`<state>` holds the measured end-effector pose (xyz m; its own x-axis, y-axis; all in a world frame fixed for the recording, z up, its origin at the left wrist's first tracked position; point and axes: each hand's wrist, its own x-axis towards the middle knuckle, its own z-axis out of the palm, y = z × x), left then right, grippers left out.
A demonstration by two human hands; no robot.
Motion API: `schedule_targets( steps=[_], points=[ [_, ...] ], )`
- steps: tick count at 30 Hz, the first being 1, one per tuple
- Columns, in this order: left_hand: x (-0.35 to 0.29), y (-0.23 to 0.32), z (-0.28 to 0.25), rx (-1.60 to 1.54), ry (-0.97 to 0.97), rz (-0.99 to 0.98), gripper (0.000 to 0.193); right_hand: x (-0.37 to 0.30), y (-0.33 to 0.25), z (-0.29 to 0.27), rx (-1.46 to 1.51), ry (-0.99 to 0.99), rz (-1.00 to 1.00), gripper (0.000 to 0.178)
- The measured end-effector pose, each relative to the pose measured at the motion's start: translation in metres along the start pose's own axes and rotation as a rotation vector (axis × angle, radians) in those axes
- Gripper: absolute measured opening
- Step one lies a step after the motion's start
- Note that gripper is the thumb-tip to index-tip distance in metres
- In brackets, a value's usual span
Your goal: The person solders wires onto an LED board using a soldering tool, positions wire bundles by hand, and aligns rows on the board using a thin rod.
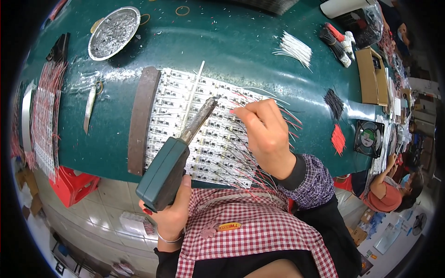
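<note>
My left hand (pixel 172 215) is closed around the handle of a dark green soldering gun (pixel 163 169). Its metal tip (pixel 212 103) points up and right, above a panel of white circuit boards (pixel 204 155) with rows of small black parts. My right hand (pixel 269 134) is pinched over the panel's right part, fingertips close to the tip; whatever is between them is too small to make out. Thin red, black and white wires (pixel 293 121) stick out from the panel's right side. A thin white strip (pixel 195 90) lies across the boards. Along the panel's left edge runs a brown bar (pixel 141 120).
A silvery bowl of scraps (pixel 114 33) stands at the back left, with scissors (pixel 90 107) nearer. Wired panels (pixel 46 116) lie far left. At right are white wires (pixel 296 48), black wires (pixel 333 105), red wires (pixel 338 139), a fan (pixel 369 138), a cardboard box (pixel 371 78) and a co-worker (pixel 387 194).
</note>
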<state>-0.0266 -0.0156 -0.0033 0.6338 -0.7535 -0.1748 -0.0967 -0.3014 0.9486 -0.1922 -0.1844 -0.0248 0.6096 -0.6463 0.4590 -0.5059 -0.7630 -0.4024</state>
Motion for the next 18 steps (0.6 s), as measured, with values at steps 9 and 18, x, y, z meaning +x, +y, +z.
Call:
schedule_targets(
  steps=[9,18],
  points=[
    [-0.0015,0.0075,0.0004,0.011,0.039,-0.068,0.022,-0.005,-0.0031,0.0064,0.035,-0.018,0.035,0.029],
    [0.0014,0.0069,0.0035,0.042,0.013,0.042,0.016,-0.0051,-0.0034,0.0076,0.025,-0.006,0.055,0.028]
  ],
)
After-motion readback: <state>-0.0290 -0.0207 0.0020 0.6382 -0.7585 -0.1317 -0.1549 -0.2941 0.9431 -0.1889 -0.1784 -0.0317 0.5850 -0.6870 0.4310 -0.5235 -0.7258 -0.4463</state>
